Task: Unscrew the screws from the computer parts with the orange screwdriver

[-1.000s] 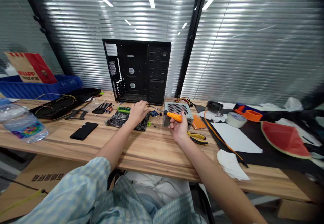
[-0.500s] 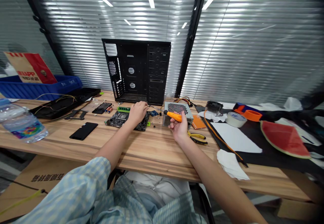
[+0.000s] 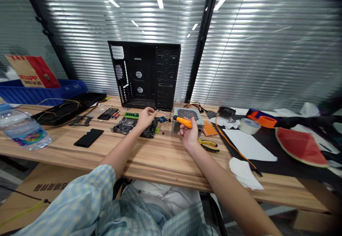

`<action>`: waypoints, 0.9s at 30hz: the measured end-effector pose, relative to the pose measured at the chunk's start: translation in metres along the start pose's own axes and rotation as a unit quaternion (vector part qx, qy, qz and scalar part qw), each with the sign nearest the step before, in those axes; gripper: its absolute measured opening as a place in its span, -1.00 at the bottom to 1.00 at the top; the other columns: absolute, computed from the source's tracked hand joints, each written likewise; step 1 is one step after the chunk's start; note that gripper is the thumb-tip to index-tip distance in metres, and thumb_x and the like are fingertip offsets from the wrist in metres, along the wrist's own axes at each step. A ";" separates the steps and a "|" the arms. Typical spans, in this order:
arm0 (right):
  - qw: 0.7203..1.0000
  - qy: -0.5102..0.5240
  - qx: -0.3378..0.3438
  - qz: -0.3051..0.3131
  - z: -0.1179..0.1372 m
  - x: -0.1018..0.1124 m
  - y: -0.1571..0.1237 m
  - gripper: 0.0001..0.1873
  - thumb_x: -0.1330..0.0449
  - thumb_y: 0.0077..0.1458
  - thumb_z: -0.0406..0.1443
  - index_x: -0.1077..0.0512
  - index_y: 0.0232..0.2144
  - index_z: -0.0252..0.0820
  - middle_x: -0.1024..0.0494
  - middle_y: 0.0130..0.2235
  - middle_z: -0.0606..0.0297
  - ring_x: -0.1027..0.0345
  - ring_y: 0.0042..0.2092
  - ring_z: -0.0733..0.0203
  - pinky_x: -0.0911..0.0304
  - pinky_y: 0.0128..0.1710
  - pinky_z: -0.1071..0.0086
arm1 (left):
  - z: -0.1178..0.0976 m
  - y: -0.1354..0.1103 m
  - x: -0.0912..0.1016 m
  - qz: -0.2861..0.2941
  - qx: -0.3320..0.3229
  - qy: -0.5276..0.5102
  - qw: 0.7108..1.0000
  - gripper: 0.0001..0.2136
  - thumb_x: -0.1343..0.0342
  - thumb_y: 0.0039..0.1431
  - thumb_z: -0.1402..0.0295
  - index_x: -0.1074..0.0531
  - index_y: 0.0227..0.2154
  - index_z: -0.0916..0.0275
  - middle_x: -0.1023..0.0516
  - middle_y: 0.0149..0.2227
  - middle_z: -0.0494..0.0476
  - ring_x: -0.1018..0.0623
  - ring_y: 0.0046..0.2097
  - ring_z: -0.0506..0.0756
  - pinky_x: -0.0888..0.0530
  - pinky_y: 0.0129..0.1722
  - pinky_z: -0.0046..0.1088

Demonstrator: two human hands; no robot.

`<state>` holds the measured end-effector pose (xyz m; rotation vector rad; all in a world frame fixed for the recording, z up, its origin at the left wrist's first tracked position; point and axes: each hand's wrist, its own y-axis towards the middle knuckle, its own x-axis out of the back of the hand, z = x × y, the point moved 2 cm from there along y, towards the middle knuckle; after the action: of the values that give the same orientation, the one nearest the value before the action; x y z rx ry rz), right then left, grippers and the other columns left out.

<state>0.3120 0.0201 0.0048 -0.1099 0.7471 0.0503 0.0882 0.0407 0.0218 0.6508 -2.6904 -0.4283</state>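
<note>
The left hand (image 3: 145,119) is raised over the motherboard (image 3: 133,128), its fingertips (image 3: 154,110) pinched together; whether they hold a small item cannot be determined. The right hand (image 3: 188,134) is clamped around an orange-handled screwdriver (image 3: 184,122). The tool's thin metal shaft (image 3: 166,113) points across toward the left fingertips and ends just beside them. Directly behind the screwdriver handle stands a computer power supply (image 3: 188,115) with a perforated metal housing, its bundled wires (image 3: 192,105) emerging at the rear.

The motherboard lies flat on a wooden table (image 3: 112,154), with a green memory module (image 3: 131,115) just behind it. A black computer case frame (image 3: 144,75) stands upright beyond the hands. Yellow-handled pliers (image 3: 208,146) lie near the right wrist, and an orange booklet (image 3: 208,128) sits beside the power supply. A black smartphone (image 3: 88,137) lies to the left of the motherboard. Further right are a tape roll (image 3: 248,126) and a watermelon-patterned mat (image 3: 300,147).
</note>
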 end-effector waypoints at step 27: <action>0.990 -0.058 0.102 0.082 -0.005 -0.002 -0.003 -0.41 -0.24 -0.07 0.12 -0.40 -0.19 -0.22 -0.46 -0.61 0.42 -0.16 -0.70 0.39 -0.12 -0.70 0.49 | -0.008 -0.011 -0.009 -0.064 0.178 -0.265 0.945 -0.62 -0.43 -0.24 0.21 -0.42 -0.40 0.26 -0.54 -0.45 0.06 -0.60 -0.39 0.06 -0.46 -0.34 -0.45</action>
<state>0.3072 0.0160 0.0024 0.1490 0.6391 0.1357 0.1035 0.0341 0.0224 0.9263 -3.2936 -0.1571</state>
